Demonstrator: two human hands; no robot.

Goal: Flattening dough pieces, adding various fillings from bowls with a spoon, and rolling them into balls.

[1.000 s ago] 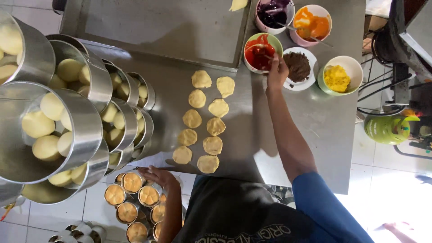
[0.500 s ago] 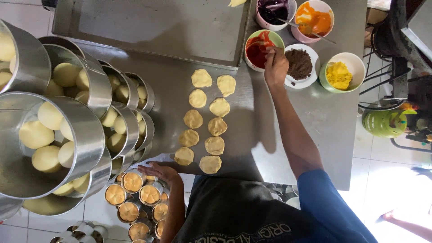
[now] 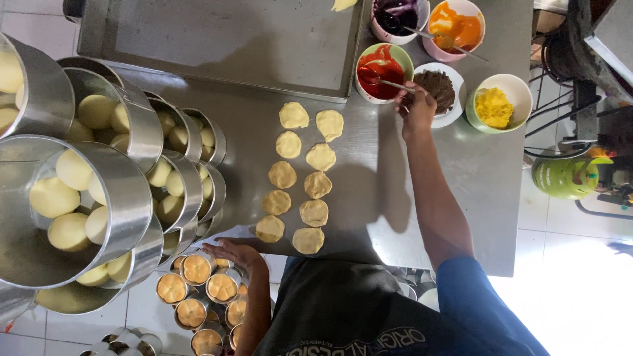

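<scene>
Flattened pale dough rounds (image 3: 298, 177) lie in two rows on the bare steel table (image 3: 488, 178), running from its near edge towards the far bowls. At the near edge the left hand (image 3: 231, 251) rests flat, fingers spread and holding nothing, just beside the nearest dough round and just above a cluster of small round metal tins of golden-brown filling (image 3: 198, 296) that stands lower down, below the table edge. To the left, stacked shiny steel steamer pots (image 3: 125, 191) hold smooth cream-coloured dough balls (image 3: 66, 211).

Farther off and to the right, the right hand (image 3: 415, 109) reaches out on a straight arm, its fingers pinched narrowly around the thin handle of a metal spoon (image 3: 386, 82) whose bowl lies in the green bowl of red paste (image 3: 382, 71). Touching that hand's right side sits a white bowl of dark brown filling (image 3: 438, 89), and right of it a pale green bowl of yellow filling (image 3: 498, 105). Beyond them stand a pink bowl of orange paste (image 3: 455, 26) and a pink bowl of dark purple paste (image 3: 395, 16). A large flat steel tray (image 3: 231, 39) lies at the far left of the table.
</scene>
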